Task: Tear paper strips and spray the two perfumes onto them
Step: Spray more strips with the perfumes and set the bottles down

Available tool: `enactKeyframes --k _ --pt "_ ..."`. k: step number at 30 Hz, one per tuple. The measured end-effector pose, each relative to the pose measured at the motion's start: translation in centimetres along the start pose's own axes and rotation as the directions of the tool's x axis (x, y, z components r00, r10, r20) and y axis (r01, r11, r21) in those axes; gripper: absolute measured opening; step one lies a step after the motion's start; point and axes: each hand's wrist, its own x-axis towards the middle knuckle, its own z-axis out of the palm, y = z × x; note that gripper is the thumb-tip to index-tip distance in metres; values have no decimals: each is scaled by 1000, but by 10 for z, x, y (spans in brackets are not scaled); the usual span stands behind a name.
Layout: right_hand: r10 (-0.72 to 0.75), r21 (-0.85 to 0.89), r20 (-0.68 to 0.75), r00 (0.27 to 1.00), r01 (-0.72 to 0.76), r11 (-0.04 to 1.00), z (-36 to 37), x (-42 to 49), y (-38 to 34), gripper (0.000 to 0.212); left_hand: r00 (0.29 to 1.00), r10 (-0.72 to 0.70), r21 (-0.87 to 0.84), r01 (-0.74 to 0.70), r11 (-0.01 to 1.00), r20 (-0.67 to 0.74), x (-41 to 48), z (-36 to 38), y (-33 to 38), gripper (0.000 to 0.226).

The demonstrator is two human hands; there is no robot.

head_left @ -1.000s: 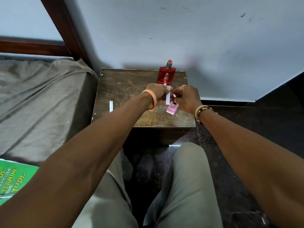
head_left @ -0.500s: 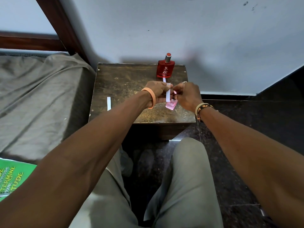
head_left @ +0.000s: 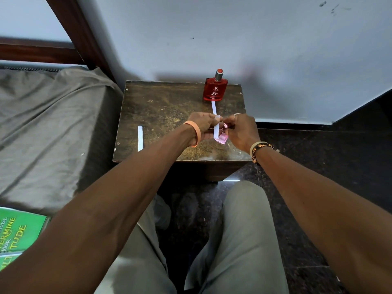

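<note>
The head camera looks down at two perfume bottles. One is a red glass perfume bottle (head_left: 215, 91) with a shiny silver neck and a red top. It stands upright at the far edge of the small dark brown wooden table (head_left: 161, 107), close to the pale wall (head_left: 275, 49). The other is a small see-through pink perfume bottle (head_left: 221, 139), held tilted just above the table between the two hands.

Three bits of white paper show. The held white paper strip (head_left: 216, 130) is long and thin and hangs down right beside the pink bottle. A second white strip (head_left: 213, 108) lies flat in front of the red bottle and runs behind the fingers. I cannot tell if it joins the held one. A third white strip (head_left: 140, 138) lies flat near the table's left edge, well apart from the hands.

The left hand (head_left: 201, 127), with an orange wristband (head_left: 196, 134), pinches the top of the held strip. The right hand (head_left: 240, 131), with a ring (head_left: 236, 114) and woven bracelets (head_left: 259, 148), has its fingers curled round the top of the pink bottle.

On the left is one bed with a grey sheet (head_left: 53, 128). One green book (head_left: 17, 234) lies at its near end.
</note>
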Motion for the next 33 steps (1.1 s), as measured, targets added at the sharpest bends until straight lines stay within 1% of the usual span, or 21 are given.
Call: enactKeyframes --k 4,9,10,12,14,15,16,18,20,21,23,26,30,31,33 --pt "10 -19 0 1000 -10 1000 -2 3 2 28 1000 2 -2 -2 1000 -2 -2 -1 2 19" --pt "68 -2 23 997 -68 998 -4 -3 0 47 999 43 54 -43 998 2 -8 -6 7 11" --pt "64 5 1 998 -64 998 -5 -5 -1 47 998 56 60 -56 997 1 -11 -8 9 10" --pt "29 54 -104 994 -23 998 -12 -10 -5 42 996 88 68 -88 994 -2 -18 -12 13 9" --pt "14 158 -197 980 18 987 -21 -14 -15 30 990 144 96 -143 985 0 -26 -17 18 11" --pt "26 217 -195 980 17 976 -26 -16 -21 27 985 174 113 -173 978 3 -31 -20 20 16" --pt "50 280 -155 987 -5 960 -31 -17 -27 29 979 206 132 -205 970 8 -38 -21 23 22" --pt "108 446 26 994 -109 889 -39 -20 -39 40 965 259 184 -260 948 27 -50 -23 28 29" --pt "103 554 189 977 -192 810 -47 -26 -49 39 950 306 246 -310 918 52 -64 -25 35 28" --pt "92 572 229 969 -211 793 -50 -29 -53 35 943 327 275 -331 903 62 -71 -26 38 29" --pt "80 596 255 964 -221 772 -56 -36 -63 28 930 360 326 -365 872 80 -85 -31 43 31" --pt "57 592 258 965 -204 780 -62 -46 -74 20 915 393 377 -397 837 93 -104 -36 47 34" --pt "-1 541 230 973 -127 831 -69 -59 -86 27 901 428 369 -423 828 72 -127 -43 51 32" --pt "-19 500 228 974 -100 861 -71 -63 -89 28 901 430 365 -421 831 60 -131 -45 51 32" --pt "-60 341 219 974 -19 940 -75 -71 -98 28 892 451 357 -424 832 8 -138 -52 54 34"
